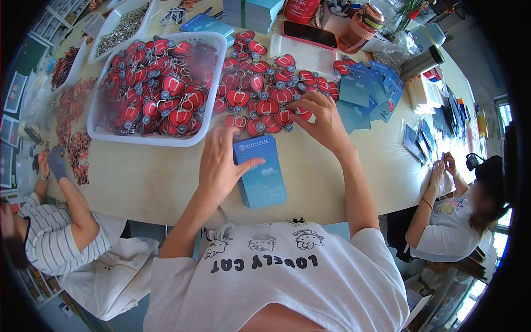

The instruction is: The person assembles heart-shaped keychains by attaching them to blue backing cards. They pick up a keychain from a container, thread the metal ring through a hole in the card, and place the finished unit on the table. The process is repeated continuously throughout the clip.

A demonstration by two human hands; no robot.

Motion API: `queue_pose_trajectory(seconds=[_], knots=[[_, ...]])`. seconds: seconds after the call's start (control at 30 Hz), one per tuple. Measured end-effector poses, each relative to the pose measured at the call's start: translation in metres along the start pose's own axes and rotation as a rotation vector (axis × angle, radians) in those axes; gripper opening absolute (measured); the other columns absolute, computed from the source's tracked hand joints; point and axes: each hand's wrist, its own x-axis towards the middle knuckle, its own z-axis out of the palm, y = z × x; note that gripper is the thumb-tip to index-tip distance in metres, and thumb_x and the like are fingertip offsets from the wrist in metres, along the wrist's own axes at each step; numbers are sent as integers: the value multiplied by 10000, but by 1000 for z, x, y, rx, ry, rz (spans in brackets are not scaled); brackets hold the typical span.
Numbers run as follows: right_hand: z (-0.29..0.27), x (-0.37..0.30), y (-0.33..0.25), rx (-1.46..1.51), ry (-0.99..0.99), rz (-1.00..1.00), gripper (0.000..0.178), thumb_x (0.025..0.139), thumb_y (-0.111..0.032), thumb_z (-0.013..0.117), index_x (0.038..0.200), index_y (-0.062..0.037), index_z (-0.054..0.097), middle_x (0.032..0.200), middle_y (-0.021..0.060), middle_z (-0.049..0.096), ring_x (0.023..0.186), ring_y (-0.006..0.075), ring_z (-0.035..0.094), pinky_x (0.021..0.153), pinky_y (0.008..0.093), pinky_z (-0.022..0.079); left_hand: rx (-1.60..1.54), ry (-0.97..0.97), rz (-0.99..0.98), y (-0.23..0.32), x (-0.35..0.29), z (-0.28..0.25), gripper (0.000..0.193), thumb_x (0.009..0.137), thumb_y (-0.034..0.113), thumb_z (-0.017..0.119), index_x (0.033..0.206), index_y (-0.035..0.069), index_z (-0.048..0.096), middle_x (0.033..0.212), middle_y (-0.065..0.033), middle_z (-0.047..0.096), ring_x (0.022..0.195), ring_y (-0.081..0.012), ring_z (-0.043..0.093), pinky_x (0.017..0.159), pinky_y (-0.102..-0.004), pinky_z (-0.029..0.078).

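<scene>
A neat stack of blue printed cards [261, 180] lies on the table in front of me. My left hand [217, 166] is at the stack's left side, thumb spread out over the cards, fingers bent and slightly blurred near its upper corner; it appears to hold nothing. Beyond the stack spreads a loose pile of red heart-shaped keychains [267, 106] with metal rings and small round grey-blue tags. My right hand [321, 122] reaches over the pile's right part. Its thumb and index finger are apart, close to one keychain [283, 117]; whether they touch it is hard to see.
A white plastic basket [152, 141] full of keychains stands at left. Fanned blue cards [355, 94] lie at right; behind are a phone [310, 35], a bottle [360, 30] and card stacks [253, 12]. Co-workers sit at left [61, 238] and right [451, 221].
</scene>
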Motion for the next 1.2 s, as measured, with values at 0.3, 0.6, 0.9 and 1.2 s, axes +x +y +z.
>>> queue_pose_trajectory(seconds=[0.3, 0.6, 0.9, 1.2], knots=[[-12, -18, 0, -31, -91, -10, 200, 737, -220, 759, 881, -109, 675, 976, 19, 586, 951, 209, 550, 825, 361, 419, -390, -113, -280, -14, -10, -1, 490, 731, 45, 785, 1085, 19, 449, 815, -69, 618, 678, -92, 588, 582, -236, 463], [-10, -3, 7, -153, -100, -85, 152, 737, -161, 737, 862, -108, 669, 974, 17, 568, 954, 199, 541, 812, 358, 424, -623, -141, -419, -21, -8, -8, 342, 788, 23, 738, 1004, 28, 473, 740, -31, 657, 632, -52, 566, 571, -186, 432], [1, 1, -1, -108, -9, -60, 192, 736, -198, 741, 883, -100, 666, 932, 29, 571, 927, 211, 554, 803, 365, 439, -474, 2, -207, 0, -6, -14, 199, 849, 62, 684, 974, 34, 531, 986, -74, 638, 822, -58, 565, 663, -219, 459], [-13, 10, -5, 496, -84, 320, 99, 764, -72, 743, 836, -37, 686, 761, 25, 659, 669, 108, 601, 636, 247, 473, -1103, 230, -311, 13, 18, -18, 104, 913, 56, 609, 1005, 12, 588, 937, -5, 619, 876, -57, 563, 782, -204, 436]])
